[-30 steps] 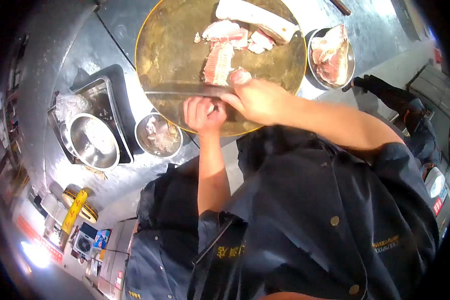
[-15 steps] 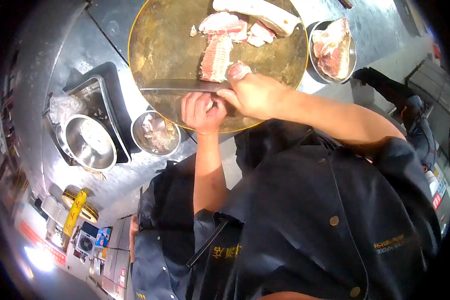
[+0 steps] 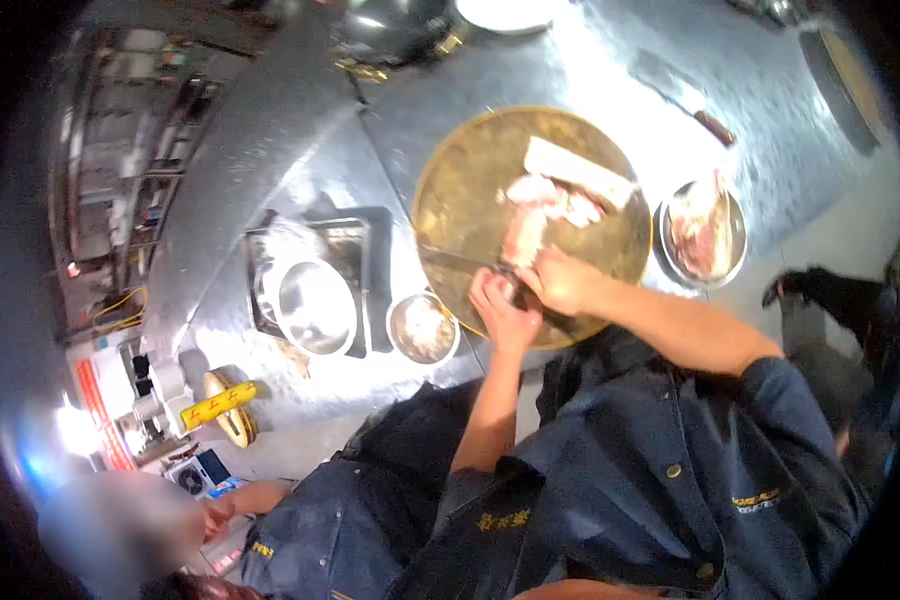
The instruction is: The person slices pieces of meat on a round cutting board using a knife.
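Note:
A round wooden chopping board (image 3: 460,190) lies in front of me. My right hand (image 3: 567,284) is closed around the handle of a knife (image 3: 458,259), whose blade points left across the board. Just on the near side of the blade, my left hand (image 3: 507,308) has its fingers curled in; whatever they hold is hidden. A strip of pale pink meat (image 3: 523,236) sits right beyond the knife, cut into thin slices at its edge. Further back are loose meat pieces (image 3: 576,209) and a long white slab (image 3: 580,172). Blur softens the details.
Right of the board stands a metal bowl (image 3: 739,258) holding a big meat piece. A cleaver (image 3: 713,126) lies behind it. To the left are a bowl of scraps (image 3: 425,330) and a tray (image 3: 366,322) with a steel bowl (image 3: 317,308). A co-worker (image 3: 310,530) is at lower left.
The view has shifted, so the board appears lower and further right, and the co-worker shows more. Both hands keep about the same place at the knife and meat.

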`<state>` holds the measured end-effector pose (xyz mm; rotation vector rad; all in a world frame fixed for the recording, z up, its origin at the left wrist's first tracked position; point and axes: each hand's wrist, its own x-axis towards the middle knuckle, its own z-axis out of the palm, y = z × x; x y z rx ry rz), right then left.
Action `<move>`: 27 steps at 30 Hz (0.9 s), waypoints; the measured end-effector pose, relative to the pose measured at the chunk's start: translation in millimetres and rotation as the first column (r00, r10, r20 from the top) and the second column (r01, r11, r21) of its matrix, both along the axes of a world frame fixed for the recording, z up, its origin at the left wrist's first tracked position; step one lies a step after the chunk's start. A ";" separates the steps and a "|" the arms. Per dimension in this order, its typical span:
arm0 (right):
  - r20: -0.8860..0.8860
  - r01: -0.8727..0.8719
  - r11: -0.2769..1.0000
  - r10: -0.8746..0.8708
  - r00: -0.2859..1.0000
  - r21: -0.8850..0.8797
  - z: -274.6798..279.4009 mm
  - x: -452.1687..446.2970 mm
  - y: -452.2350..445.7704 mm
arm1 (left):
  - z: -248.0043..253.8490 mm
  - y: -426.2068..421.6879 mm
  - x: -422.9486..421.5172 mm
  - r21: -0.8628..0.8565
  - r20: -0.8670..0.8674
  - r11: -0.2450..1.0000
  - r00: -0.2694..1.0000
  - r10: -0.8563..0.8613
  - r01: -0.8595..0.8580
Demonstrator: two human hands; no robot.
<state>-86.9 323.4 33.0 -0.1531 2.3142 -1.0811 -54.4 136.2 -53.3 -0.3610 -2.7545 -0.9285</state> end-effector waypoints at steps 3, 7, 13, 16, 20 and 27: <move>0.010 0.138 0.989 -0.138 0.990 0.058 -20.9 21.8 0.8 | 8.6 0.0 2.6 -0.023 0.120 0.994 0.987 0.108 -0.106; 0.080 0.063 0.991 -0.072 0.994 0.115 0.1 64.4 54.2 | -1.2 -10.6 -1.2 0.051 0.266 0.980 0.948 0.171 -0.191; 0.132 0.004 0.990 -0.023 0.991 0.140 25.2 117.4 140.1 | 1.3 -35.2 -10.2 0.264 0.210 0.942 0.966 0.154 -0.208; 0.045 0.072 0.990 -0.078 0.996 0.121 24.2 145.4 173.0 | 30.2 -48.3 -30.8 -0.014 0.300 0.960 0.914 0.272 -0.281; 0.070 0.226 0.968 -0.234 0.970 0.105 28.8 157.5 198.8 | 27.5 -24.5 -47.3 -0.210 -0.099 0.977 0.995 0.015 -0.035; -0.044 0.346 0.925 -0.344 0.938 0.156 5.0 132.3 217.2 | -11.1 76.2 -36.3 -0.033 0.243 0.996 0.966 0.091 -0.085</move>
